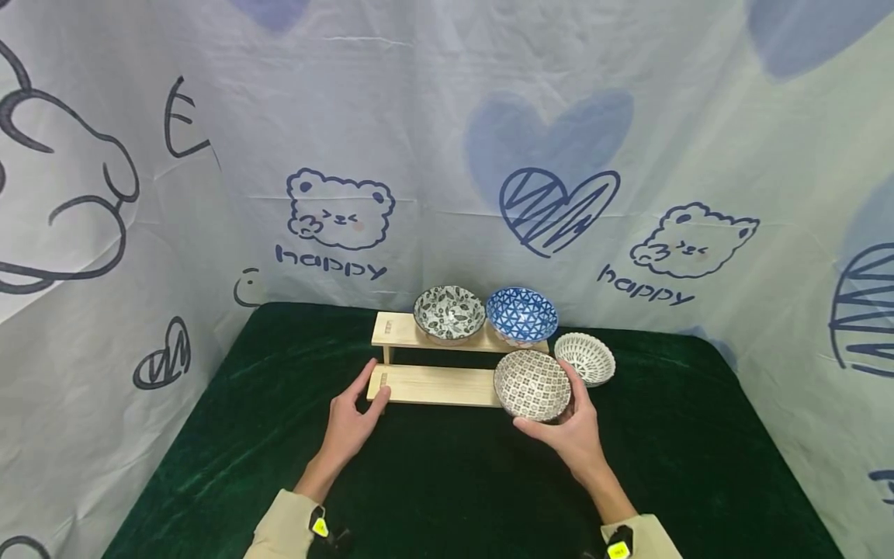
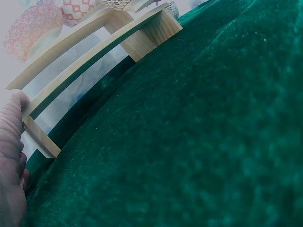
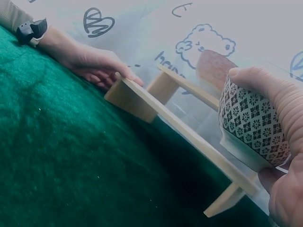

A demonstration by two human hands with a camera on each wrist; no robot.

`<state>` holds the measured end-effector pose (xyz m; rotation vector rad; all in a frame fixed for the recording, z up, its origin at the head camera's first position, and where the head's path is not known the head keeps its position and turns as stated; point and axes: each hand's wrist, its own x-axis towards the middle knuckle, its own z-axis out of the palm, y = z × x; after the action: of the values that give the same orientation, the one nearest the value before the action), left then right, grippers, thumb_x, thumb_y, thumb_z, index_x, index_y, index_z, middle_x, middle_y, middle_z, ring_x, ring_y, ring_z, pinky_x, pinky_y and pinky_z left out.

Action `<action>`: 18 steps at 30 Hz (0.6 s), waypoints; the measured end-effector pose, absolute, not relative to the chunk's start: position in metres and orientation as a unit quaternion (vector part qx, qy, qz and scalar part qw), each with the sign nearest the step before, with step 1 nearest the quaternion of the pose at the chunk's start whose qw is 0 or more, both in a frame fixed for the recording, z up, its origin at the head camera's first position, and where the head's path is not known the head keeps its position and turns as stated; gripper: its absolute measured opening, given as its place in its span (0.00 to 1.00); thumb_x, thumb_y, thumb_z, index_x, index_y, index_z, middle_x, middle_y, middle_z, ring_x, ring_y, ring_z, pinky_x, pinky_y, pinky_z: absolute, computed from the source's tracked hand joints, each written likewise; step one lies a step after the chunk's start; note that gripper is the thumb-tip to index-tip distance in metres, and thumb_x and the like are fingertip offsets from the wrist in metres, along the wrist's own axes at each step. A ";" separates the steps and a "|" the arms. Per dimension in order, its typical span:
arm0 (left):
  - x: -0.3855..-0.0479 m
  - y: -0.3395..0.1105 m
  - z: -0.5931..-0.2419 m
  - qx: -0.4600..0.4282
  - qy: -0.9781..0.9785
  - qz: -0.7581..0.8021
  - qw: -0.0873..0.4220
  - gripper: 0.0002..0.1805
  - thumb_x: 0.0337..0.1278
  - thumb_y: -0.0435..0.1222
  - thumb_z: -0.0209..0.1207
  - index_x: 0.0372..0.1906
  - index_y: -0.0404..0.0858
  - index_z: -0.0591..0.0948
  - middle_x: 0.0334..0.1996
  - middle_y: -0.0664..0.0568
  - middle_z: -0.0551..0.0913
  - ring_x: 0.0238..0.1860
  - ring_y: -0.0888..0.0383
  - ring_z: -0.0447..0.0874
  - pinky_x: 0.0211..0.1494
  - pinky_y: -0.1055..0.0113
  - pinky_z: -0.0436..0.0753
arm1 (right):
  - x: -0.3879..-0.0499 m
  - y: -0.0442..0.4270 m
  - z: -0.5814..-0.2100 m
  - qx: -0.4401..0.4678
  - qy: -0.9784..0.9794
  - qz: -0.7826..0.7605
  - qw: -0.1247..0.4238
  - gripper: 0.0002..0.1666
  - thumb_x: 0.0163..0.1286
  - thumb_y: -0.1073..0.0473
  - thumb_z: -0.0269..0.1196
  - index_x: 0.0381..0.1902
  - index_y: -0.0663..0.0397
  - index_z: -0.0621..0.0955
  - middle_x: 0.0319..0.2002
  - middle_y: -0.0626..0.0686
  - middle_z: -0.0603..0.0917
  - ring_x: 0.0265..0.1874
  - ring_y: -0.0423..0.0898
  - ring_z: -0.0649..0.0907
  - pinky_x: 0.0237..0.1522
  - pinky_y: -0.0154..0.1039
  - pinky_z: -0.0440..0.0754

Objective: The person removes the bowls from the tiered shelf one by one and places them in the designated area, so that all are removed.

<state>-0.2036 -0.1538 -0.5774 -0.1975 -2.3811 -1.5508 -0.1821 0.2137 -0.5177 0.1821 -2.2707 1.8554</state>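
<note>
As the lattice-patterned bowl seems brittle, our right hand grips rim-to-base, left hand the wooden shelf's left end.

The left wrist view crops the left grip.

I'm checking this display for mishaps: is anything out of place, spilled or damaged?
No spill or damage shows. Slightly odd: the white bowl sits on the cloth, right of the shelves, unlike the blue bowl and leafy bowl.
</note>
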 end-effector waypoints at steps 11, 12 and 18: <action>-0.205 -0.154 -0.578 -0.066 -0.828 -0.538 0.142 0.36 0.74 0.46 0.63 0.79 0.39 0.68 0.76 0.47 0.70 0.76 0.46 0.68 0.78 0.43 0.66 | -0.182 0.234 -0.514 0.032 -0.777 0.617 0.123 0.67 0.53 0.68 0.82 0.83 0.50 0.56 0.78 0.59 0.61 0.74 0.57 0.66 0.65 0.17 0.66; -0.205 -0.154 -0.579 -0.065 -0.828 -0.538 0.143 0.36 0.74 0.46 0.63 0.79 0.39 0.68 0.76 0.47 0.70 0.76 0.46 0.68 0.78 0.42 0.66 | -0.182 0.236 -0.513 0.030 -0.777 0.616 0.125 0.67 0.53 0.68 0.82 0.83 0.50 0.56 0.78 0.59 0.61 0.74 0.57 0.66 0.65 0.17 0.66; -0.206 -0.154 -0.579 -0.065 -0.829 -0.536 0.144 0.36 0.74 0.46 0.63 0.79 0.39 0.68 0.76 0.47 0.70 0.77 0.46 0.67 0.78 0.42 0.65 | -0.183 0.247 -0.507 0.013 -0.781 0.610 0.135 0.66 0.54 0.68 0.81 0.83 0.49 0.56 0.79 0.57 0.60 0.74 0.56 0.66 0.64 0.17 0.66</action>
<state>-0.2056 -0.1535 -0.5792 -0.1886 -2.3911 -1.5452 -0.1831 0.2466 -0.5068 0.0378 -2.2622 1.7657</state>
